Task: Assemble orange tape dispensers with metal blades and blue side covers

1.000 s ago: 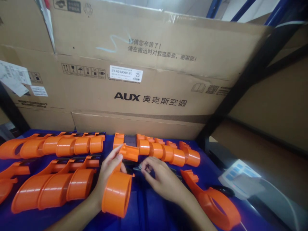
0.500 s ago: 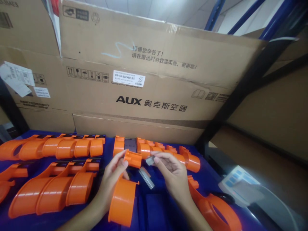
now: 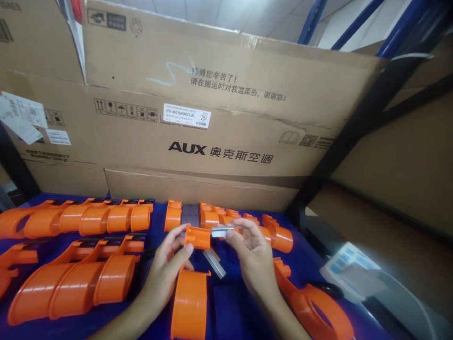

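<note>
My left hand (image 3: 173,252) is closed around the narrow end of an orange plastic part (image 3: 191,300), whose wide curved band hangs below the fingers. Pinched between the thumb and fingers of my right hand (image 3: 253,248) is a short silver metal strip (image 3: 221,231). Its left tip is right beside the end of the orange part; I cannot tell whether it has entered it. Below and between the hands, another metal strip (image 3: 214,264) lies on the blue surface (image 3: 148,278).
Rows of similar orange parts (image 3: 76,283) with black pieces lie at left. More orange parts (image 3: 279,236) stand behind my right hand, and one (image 3: 318,307) lies at right. A large cardboard box (image 3: 212,189) walls off the back, beside a dark rack post (image 3: 329,156).
My right hand has turned the metal strip level and brought it up against the end of the orange part. The orange part has shifted slightly right and hangs more upright.
</note>
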`<state>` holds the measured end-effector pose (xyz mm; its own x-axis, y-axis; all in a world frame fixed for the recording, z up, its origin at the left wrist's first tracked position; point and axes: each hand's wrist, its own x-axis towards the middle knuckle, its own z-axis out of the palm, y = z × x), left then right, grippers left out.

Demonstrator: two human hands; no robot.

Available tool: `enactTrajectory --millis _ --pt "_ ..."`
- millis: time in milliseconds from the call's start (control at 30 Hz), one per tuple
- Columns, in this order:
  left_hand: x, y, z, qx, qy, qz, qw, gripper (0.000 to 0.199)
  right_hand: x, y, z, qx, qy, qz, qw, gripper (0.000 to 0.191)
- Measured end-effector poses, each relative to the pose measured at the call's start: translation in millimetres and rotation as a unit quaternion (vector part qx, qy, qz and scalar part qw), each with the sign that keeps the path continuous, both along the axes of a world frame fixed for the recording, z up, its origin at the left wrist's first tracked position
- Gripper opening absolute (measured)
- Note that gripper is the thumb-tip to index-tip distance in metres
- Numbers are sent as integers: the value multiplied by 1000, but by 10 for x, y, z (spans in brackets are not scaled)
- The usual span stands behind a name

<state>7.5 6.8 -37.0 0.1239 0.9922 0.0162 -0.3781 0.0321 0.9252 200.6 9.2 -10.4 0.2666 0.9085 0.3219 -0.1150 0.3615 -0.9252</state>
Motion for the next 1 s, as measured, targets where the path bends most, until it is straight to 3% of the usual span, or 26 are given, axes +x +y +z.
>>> enactTrajectory --millis 367,767,1000 --pt "-17 -9 1 -4 7 28 1000 65 -91 -52 38 -16 2 63 998 34" --pt "7 -19 39 -2 12 42 999 63 -88 -84 57 13 -52 40 998 25" --pt "-9 6 35 2 32 44 999 63 -95 -106 17 -2 -59 68 996 23"
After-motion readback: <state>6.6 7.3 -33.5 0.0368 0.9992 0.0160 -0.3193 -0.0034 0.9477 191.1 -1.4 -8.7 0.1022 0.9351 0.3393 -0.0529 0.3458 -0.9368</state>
